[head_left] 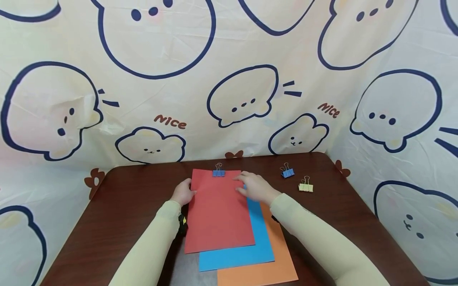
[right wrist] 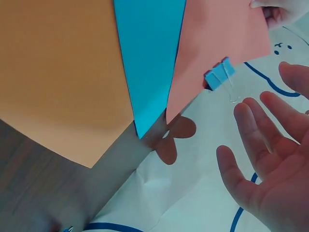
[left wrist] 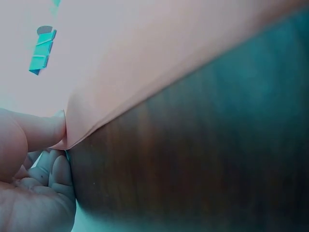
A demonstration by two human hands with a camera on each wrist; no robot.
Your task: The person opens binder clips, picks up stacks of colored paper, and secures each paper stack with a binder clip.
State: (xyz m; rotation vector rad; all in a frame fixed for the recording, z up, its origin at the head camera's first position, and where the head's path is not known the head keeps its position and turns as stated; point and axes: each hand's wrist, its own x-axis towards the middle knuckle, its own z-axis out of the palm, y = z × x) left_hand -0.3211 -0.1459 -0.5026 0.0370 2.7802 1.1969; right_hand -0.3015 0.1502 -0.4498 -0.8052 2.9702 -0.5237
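A red sheet of paper [head_left: 220, 210] lies on top of a blue sheet [head_left: 237, 258] and an orange sheet [head_left: 261, 274], which stick out to its right and below. On the red sheet's top edge sits a blue binder clip [head_left: 218, 173], its wire handles pointing away. My left hand [head_left: 183, 192] pinches the red sheet's left edge between thumb and fingers, as the left wrist view shows. Over the upper right corner of that sheet is my right hand [head_left: 257, 187]; its fingers [right wrist: 248, 123] are spread and hold nothing.
Another blue binder clip [head_left: 288, 172] and a yellow binder clip [head_left: 305, 186] lie at the back right of the dark brown table [head_left: 139, 206]. A pale cloth [head_left: 243, 47] with cartoon outlines hangs behind the table. A grey surface [head_left: 187, 270] shows below the papers.
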